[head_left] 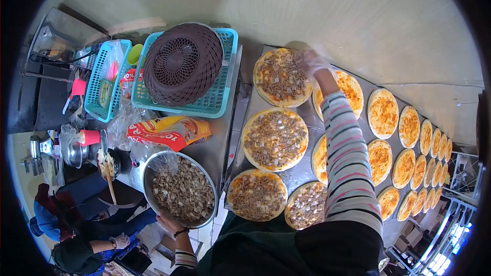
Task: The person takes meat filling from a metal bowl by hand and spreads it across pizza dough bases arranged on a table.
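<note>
My left hand (170, 222) grips the near rim of a round metal bowl (147, 186) filled with crumbled ground meat and pale diced pieces (183, 190). A clear plastic bag lies bunched on the bowl's far edge. My right hand (312, 64), in a clear plastic glove and blurred by motion, is at the right edge of the far meat-topped pizza (282, 77); its fingers are not distinct. Nearer me, another meat-covered pizza (274, 139) and two more (257, 194) (307, 205) bear the same topping. My right forearm hides parts of the sauced crusts (349, 92) beneath it.
Rows of sauced crusts (382, 114) extend right along the metal table. Left stand a teal basket (228, 66) with a dark woven cover (183, 64), a smaller teal basket (106, 81) and a red-yellow packet (171, 132). Co-workers, one with a gloved hand (120, 240), are at lower left.
</note>
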The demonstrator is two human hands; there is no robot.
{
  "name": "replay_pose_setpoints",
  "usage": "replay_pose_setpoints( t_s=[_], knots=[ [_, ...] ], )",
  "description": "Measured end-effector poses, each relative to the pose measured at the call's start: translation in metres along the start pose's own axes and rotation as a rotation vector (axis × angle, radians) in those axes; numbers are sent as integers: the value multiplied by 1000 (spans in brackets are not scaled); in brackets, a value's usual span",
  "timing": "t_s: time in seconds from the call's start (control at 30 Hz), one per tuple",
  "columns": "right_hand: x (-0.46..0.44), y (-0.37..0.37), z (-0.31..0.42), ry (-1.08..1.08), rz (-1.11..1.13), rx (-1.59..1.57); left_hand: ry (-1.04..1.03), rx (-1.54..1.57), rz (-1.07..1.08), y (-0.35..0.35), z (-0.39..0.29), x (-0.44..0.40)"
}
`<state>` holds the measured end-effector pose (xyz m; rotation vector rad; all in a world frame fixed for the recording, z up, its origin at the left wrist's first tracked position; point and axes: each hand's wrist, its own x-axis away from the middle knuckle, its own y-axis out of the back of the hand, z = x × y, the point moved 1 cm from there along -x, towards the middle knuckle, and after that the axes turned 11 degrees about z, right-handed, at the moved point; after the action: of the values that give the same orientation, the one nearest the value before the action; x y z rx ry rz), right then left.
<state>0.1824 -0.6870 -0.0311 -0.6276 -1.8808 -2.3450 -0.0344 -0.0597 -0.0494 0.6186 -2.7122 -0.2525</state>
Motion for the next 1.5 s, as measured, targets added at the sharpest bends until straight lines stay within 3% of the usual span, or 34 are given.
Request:
replay_pose_setpoints(
  t_s=[0.17,0.23,0.27,0.3,0.37,0.43,0.5,0.57,0.73,0.87,0.93,1.03,1.17,1.23,1.33,1.47,1.5],
  knots=[
    [19,-41,-29,24,61,-113,20,-74,-154,-8,-7,3],
    [33,-43,-24,296,-154,-50,35,-62,-104,-9,-10,4],
    [36,-53,-16,221,-95,-954,47,-52,-59,-10,-11,4],
    [41,-54,-9,216,-98,-959,44,-56,-54,-8,-8,1],
    [51,-48,5,166,-102,20,-33,-65,-52,-2,-1,-2],
    [39,-50,-8,148,-119,-112,-35,-103,-60,-8,-9,2],
    [37,-28,-9,-68,-73,-317,-32,-146,-62,-13,-17,5],
    [25,-16,-6,1,-104,-200,9,-116,-85,-17,-20,8],
    [-15,-10,3,-110,-81,-296,-11,-99,-76,-17,-19,8],
    [-26,-1,13,-63,-52,-324,-27,-152,-85,-15,-18,8],
    [-33,5,23,-25,-17,-193,-9,-90,-80,-20,-25,10],
    [-60,-25,20,61,-58,-201,8,-24,-60,-18,-19,10],
    [-55,-22,8,-30,-92,-304,-18,-119,-77,-16,-19,9],
    [-33,-17,5,207,-172,-35,-28,-150,-82,-13,-17,8],
    [-34,-22,-22,26,-97,-14,-23,-158,-83,-13,-16,7],
    [-12,8,5,-22,-51,-16,21,-78,-90,-24,-28,13],
    [-17,1,9,93,-203,-29,19,-78,-86,-25,-28,12]
  ],
)
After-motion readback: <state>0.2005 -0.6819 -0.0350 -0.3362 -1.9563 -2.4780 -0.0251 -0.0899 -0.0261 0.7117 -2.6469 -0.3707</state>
